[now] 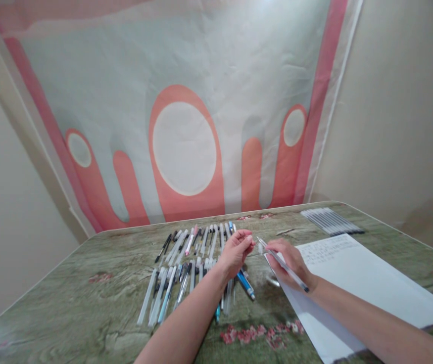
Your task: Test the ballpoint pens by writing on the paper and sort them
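Your right hand [291, 259] grips the slim, clear plastic pen [295, 278] low, leaving its tip exposed towards ten o'clock. Your left hand [234, 253] is just apart, fingers pinched, contents unclear.

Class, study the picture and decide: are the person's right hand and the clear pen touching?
Touching. The head view shows the right hand gripping the clear pen, its fingers against the barrel.
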